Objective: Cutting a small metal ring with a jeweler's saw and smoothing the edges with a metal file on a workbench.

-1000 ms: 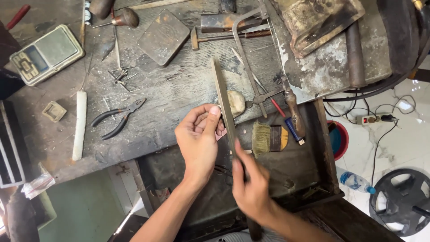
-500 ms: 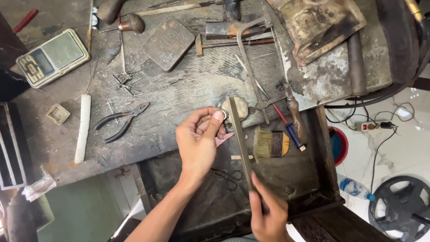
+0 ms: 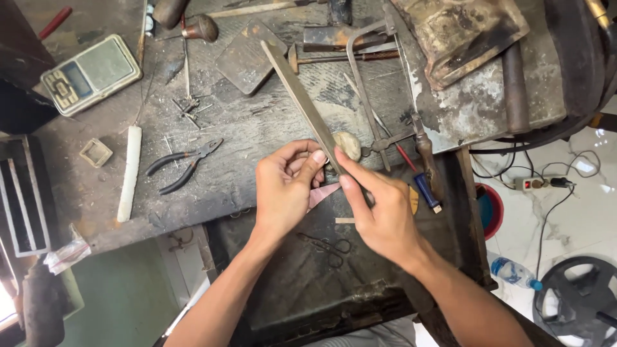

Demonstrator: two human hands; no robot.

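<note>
Fingers (image 3: 313, 160) of the left hand (image 3: 286, 189) pinch a small piece against the bench (image 3: 244, 128) edge, bracing it steady. Right hand (image 3: 382, 215) fingers clasp the long flat file (image 3: 302, 99), angled across that piece. Pliers (image 3: 183, 164) lie well left.

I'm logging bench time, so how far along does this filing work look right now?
Mid-work, it seems. Done: the bench around the hands is already dusted with filings. In hand: the right hand lays the long flat file across a small piece pinched in the left hand. Left: the piece is too hidden to judge its finish.
</note>
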